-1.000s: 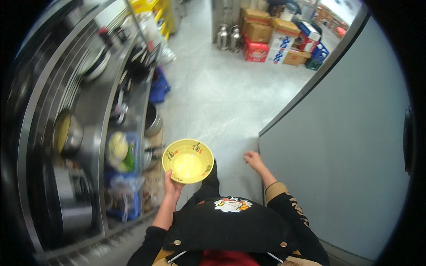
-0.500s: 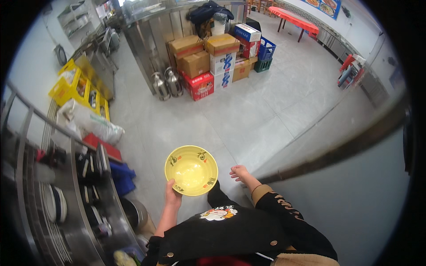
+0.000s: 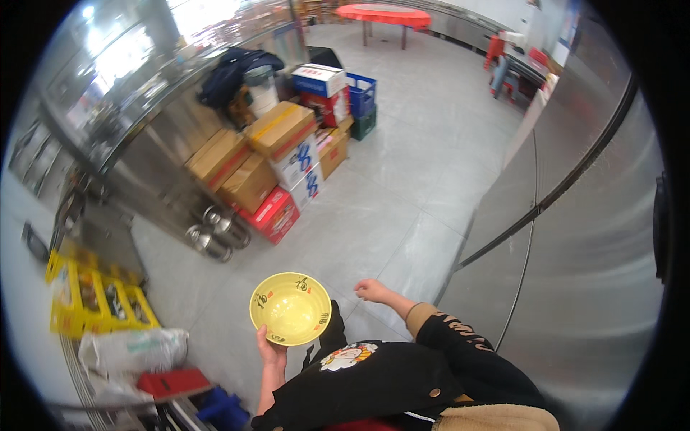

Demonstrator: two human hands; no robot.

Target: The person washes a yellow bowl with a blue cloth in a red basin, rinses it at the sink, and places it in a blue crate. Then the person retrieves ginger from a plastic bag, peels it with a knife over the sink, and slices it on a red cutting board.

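My left hand (image 3: 270, 352) grips the near left rim of a yellow bowl (image 3: 291, 310), its thumb over the edge. The bowl is tilted so that its inside shows. Dark brush-like marks and small red spots decorate the inner wall, and nothing lies in it. My right hand (image 3: 369, 291) hangs in the air to the right of the bowl, apart from it. Its fingers are loosely curled in, with nothing seen in them. Both hands are above the grey tiled floor (image 3: 402, 248).
Stacked cardboard boxes (image 3: 250, 183) and two steel canisters (image 3: 210, 243) stand ahead on the left. Yellow crates (image 3: 100, 305) and a white sack (image 3: 133, 352) lie at the left. A tall metal cabinet (image 3: 568, 287) runs along the right. Farther off is a red-covered table (image 3: 384, 16).
My view has turned rightward and moved forward; boxes and canisters now sit lower and further left. The metal rack at left has mostly left view. My left hand still holds the bowl.
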